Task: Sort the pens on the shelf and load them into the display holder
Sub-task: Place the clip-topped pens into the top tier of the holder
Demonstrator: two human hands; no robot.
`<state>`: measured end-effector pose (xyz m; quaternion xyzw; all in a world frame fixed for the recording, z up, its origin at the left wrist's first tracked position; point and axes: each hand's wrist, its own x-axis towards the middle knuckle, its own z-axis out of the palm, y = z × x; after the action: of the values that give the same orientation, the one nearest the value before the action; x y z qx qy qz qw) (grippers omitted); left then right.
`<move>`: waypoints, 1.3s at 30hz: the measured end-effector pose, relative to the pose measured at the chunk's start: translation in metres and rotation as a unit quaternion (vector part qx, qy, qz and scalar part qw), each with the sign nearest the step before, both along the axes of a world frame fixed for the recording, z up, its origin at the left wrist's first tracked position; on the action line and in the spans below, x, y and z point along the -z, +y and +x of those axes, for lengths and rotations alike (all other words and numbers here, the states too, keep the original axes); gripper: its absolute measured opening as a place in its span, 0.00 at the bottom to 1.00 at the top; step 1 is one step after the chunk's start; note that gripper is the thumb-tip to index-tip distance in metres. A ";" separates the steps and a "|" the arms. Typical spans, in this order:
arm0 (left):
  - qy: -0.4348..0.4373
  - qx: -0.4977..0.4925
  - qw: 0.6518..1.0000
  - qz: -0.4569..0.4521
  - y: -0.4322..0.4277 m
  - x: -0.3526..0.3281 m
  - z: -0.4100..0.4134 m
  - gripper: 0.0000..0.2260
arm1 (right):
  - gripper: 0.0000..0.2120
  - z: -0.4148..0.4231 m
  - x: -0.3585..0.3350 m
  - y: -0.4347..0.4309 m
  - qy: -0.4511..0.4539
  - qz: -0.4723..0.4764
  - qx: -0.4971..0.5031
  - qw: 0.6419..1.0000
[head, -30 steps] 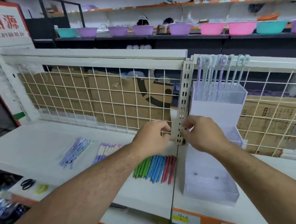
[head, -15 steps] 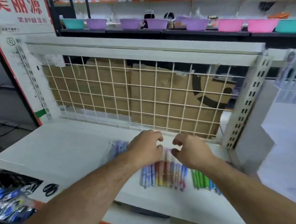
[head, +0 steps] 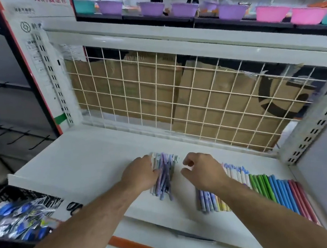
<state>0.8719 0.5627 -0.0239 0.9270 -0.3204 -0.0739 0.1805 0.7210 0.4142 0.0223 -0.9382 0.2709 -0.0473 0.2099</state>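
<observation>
A loose bundle of purple and light-blue pens (head: 165,176) lies on the white shelf (head: 86,162). My left hand (head: 141,174) grips the bundle's left side, fingers curled down into it. Just to the right my right hand (head: 202,171) hovers with loosely curled fingers and holds nothing. Under and beyond my right wrist runs a row of pens: patterned white and blue ones (head: 209,201), then green pens (head: 260,184), blue pens (head: 282,192) and red pens (head: 301,198). The display holder is out of view.
A white wire grid (head: 155,96) backs the shelf, with cardboard boxes behind it. A perforated upright (head: 316,126) closes the right side. Black scissors (head: 74,207) and a black basket (head: 8,195) of packaged blue goods sit lower left. Coloured bowls (head: 229,11) line the shelf above.
The view has swung left, taking the display holder out of frame. Both hands left the upright and dropped to the shelf; my left hand now holds the purple pen bundle.
</observation>
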 end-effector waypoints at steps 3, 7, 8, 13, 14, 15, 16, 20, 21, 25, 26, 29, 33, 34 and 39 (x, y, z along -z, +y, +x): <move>0.031 -0.012 0.999 0.013 -0.001 0.007 0.006 0.19 | 0.13 0.008 0.002 0.002 0.001 0.002 0.001 1.000; 0.050 -0.019 0.999 0.010 -0.004 0.007 0.011 0.16 | 0.11 0.019 0.004 0.003 -0.010 0.007 -0.004 1.000; 0.052 -0.021 0.998 0.012 -0.005 0.007 0.012 0.16 | 0.10 0.021 0.006 0.003 -0.012 0.009 -0.004 1.000; 0.062 -0.027 0.997 0.026 -0.007 0.007 0.017 0.08 | 0.08 0.025 0.010 0.001 -0.010 0.012 -0.005 1.000; 0.062 -0.030 0.997 0.026 -0.007 0.008 0.017 0.08 | 0.08 0.026 0.011 0.001 -0.011 0.014 -0.005 1.000; 0.060 -0.033 0.997 0.028 -0.008 0.008 0.017 0.08 | 0.07 0.026 0.011 0.000 -0.013 0.017 -0.004 1.000; 0.056 -0.035 0.997 0.032 -0.008 0.008 0.017 0.09 | 0.07 0.027 0.011 0.000 -0.015 0.020 -0.004 1.000; 0.049 -0.043 0.997 0.052 -0.009 0.006 0.019 0.09 | 0.07 0.027 0.012 0.000 -0.012 0.029 -0.001 1.000; 0.046 -0.042 0.996 0.063 -0.010 0.005 0.019 0.08 | 0.07 0.026 0.012 0.000 -0.011 0.031 -0.001 0.999; 0.013 -0.025 0.994 0.110 -0.011 0.002 0.016 0.09 | 0.07 0.023 0.012 -0.002 -0.008 0.033 0.000 0.999; 0.005 -0.021 0.992 0.122 -0.011 0.002 0.015 0.09 | 0.07 0.022 0.012 -0.002 -0.007 0.034 0.001 0.999; -0.019 -0.007 0.986 0.166 -0.014 -0.002 0.011 0.04 | 0.07 0.021 0.012 -0.003 -0.002 0.036 0.003 0.999; -0.032 0.015 0.971 0.235 -0.016 -0.005 0.010 0.08 | 0.06 0.018 0.011 -0.001 0.004 0.037 0.000 0.999; -0.032 0.018 0.971 0.236 -0.016 -0.006 0.011 0.09 | 0.06 0.017 0.010 0.000 0.007 0.038 -0.001 0.999; 0.013 -0.014 0.979 0.205 -0.011 -0.008 0.018 0.11 | 0.06 0.013 0.007 0.004 0.011 0.040 -0.002 0.999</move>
<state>0.8903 0.5519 -0.0158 0.9477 -0.2830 -0.1473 -0.0080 0.7339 0.4177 0.0153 -0.9301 0.2733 -0.0259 0.2441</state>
